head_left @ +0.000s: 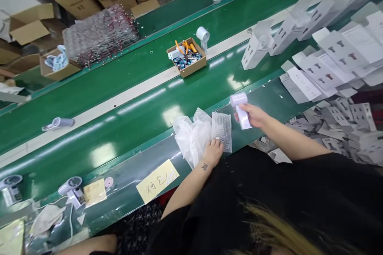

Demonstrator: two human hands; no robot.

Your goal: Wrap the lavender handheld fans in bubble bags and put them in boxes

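My right hand is wrapped round the handle of a pale lavender handheld fan, its round head up and tilted to the left. The fan is held above the dark green bench edge. Lower and to the left, my left hand has its fingers curled at the lower edge of a bubble wrap bag. Beside that bag lies a loose heap of white translucent bags, partly behind my left wrist.
Open white boxes line the right side. A small carton of parts sits on the green conveyor, near a standing fan. A yellow handwritten card lies left. Another person's arm shows at lower left.
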